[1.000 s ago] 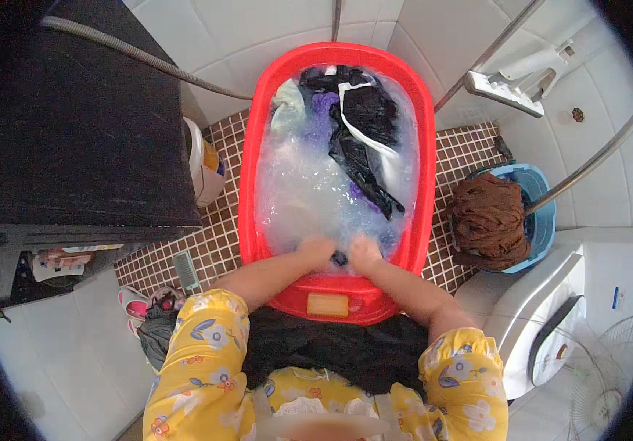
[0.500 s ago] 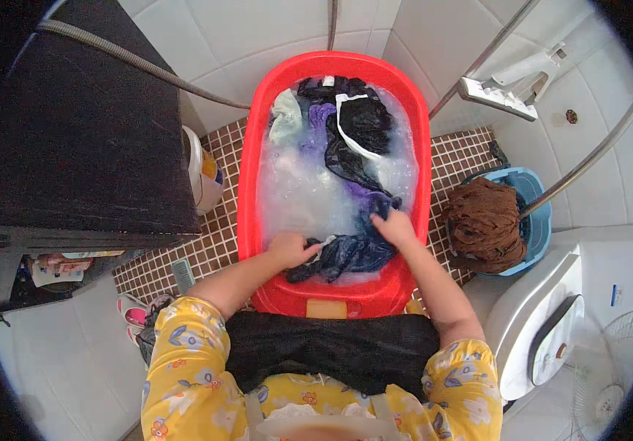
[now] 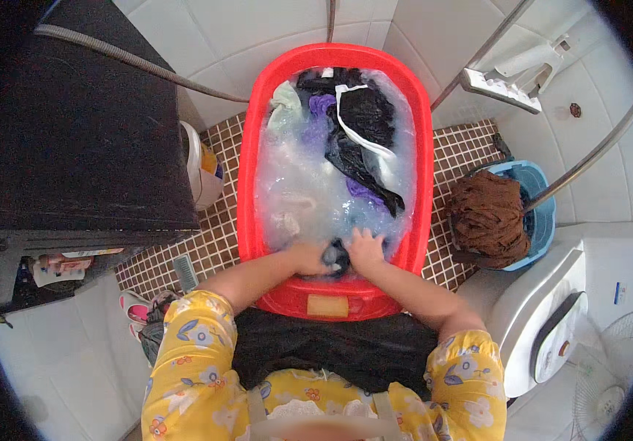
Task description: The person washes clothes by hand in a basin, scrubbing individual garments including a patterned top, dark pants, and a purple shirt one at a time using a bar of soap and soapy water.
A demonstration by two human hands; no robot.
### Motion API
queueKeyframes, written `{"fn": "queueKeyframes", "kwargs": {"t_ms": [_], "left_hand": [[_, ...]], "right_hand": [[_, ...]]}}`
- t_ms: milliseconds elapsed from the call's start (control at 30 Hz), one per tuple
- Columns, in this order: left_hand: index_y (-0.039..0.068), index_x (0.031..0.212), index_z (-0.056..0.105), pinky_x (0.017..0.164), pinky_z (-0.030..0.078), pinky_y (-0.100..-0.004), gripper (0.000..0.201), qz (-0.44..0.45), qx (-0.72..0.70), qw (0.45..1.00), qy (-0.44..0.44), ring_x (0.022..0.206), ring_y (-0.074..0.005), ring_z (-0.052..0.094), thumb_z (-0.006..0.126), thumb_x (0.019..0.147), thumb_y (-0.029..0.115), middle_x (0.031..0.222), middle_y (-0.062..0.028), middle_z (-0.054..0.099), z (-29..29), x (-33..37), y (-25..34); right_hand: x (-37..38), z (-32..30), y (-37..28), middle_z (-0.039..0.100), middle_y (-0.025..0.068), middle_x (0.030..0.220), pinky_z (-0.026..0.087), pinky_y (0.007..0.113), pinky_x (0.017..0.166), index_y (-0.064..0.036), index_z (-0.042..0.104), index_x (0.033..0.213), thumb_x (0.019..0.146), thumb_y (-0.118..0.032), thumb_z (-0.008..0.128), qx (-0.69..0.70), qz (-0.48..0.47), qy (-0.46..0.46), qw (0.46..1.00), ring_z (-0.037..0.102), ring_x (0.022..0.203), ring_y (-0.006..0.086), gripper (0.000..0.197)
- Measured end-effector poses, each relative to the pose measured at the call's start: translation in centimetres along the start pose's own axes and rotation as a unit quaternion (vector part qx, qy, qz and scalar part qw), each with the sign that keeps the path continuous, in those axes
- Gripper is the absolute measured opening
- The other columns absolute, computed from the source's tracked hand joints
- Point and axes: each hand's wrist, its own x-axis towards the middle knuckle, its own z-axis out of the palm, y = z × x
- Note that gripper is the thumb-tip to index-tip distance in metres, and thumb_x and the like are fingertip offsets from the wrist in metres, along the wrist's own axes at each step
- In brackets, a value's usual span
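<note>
1. Working at the near end, we have both hands down in the red tub (image 3: 249,184), whose far end we call twelve o'clock.
2. At six o'clock sits our dark cloth (image 3: 340,259), half sunk in cloudy, bluish water (image 3: 290,165), right between the hands.
3. Our left hand (image 3: 306,259), just short of seven, presses against that cloth; its fingertips are lost in the suds, so we can't tell whether it pinches.
4. Over to our right hand (image 3: 365,250), between five and six: fingers bent and slightly apart, thumb side at the cloth, and again we can't tell how firm the grip is.
5. Up at one o'clock, a black garment (image 3: 371,121) with white trim trails a narrow end towards four.
6. Purple cloth (image 3: 323,104) shows beside it near twelve, pale green cloth (image 3: 285,109) at eleven.
7. Outside the tub, past three, a blue bucket (image 3: 543,213) carries brown fabric (image 3: 489,220); at nine stands a white pail (image 3: 200,176).
</note>
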Motion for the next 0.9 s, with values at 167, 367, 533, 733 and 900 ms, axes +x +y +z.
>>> {"fn": "queueKeyframes", "kwargs": {"t_ms": [167,367,533,733,900], "left_hand": [[0.009,0.118,0.058,0.090,0.045,-0.0438,0.067,-0.084,0.000,0.993,-0.081,0.104,-0.0359,0.059,0.063,0.070,0.056,0.116,-0.0206,0.060,1.5,2.9,-2.9],[0.009,0.109,0.064,0.080,0.048,-0.0412,0.057,-0.129,-0.301,0.944,-0.039,0.091,-0.0283,0.062,0.057,0.076,0.054,0.103,-0.0147,0.066,-0.1,2.9,-4.2],[0.009,0.088,0.064,0.064,0.047,-0.0358,0.031,-0.249,-0.642,0.724,-0.034,0.074,-0.0205,0.062,0.049,0.084,0.036,0.085,-0.0082,0.066,-3.4,0.6,-6.1],[0.012,0.078,0.061,0.044,0.044,-0.0318,0.017,-0.269,-0.506,0.817,0.060,0.050,-0.0126,0.055,0.051,0.082,0.025,0.063,-0.0001,0.058,-10.7,-2.8,2.0],[0.012,0.076,0.056,0.029,0.025,-0.0227,0.012,-0.190,-0.669,0.699,0.164,0.037,-0.0105,0.042,0.049,0.082,0.018,0.056,0.0011,0.050,-14.3,-6.2,5.6]], "right_hand": [[4.5,6.3,2.3,0.067,0.0146,0.088,0.047,0.048,0.085,-0.0101,0.072,0.088,0.071,-0.033,0.066,-0.039,-0.099,0.011,0.994,0.063,0.092,0.0287,0.029],[5.4,-0.4,5.2,0.064,0.0189,0.096,0.047,0.047,0.086,-0.0080,0.069,0.098,0.073,-0.044,0.066,0.133,0.027,-0.105,0.985,0.061,0.093,0.0362,0.044],[2.2,-5.4,4.4,0.049,0.0194,0.121,0.044,0.046,0.093,-0.0171,0.052,0.127,0.069,-0.050,0.071,0.081,0.044,-0.006,0.996,0.050,0.112,0.0407,0.070],[-1.4,-10.7,1.7,0.041,0.0246,0.133,0.043,0.042,0.094,-0.0056,0.033,0.137,0.070,-0.033,0.077,0.307,-0.282,0.185,0.890,0.047,0.118,0.0402,0.085],[-0.6,-15.9,2.1,0.063,0.0224,0.093,0.047,0.043,0.081,-0.0034,0.058,0.102,0.080,-0.026,0.067,0.373,-0.035,0.183,0.909,0.060,0.095,0.0396,0.033]]}}
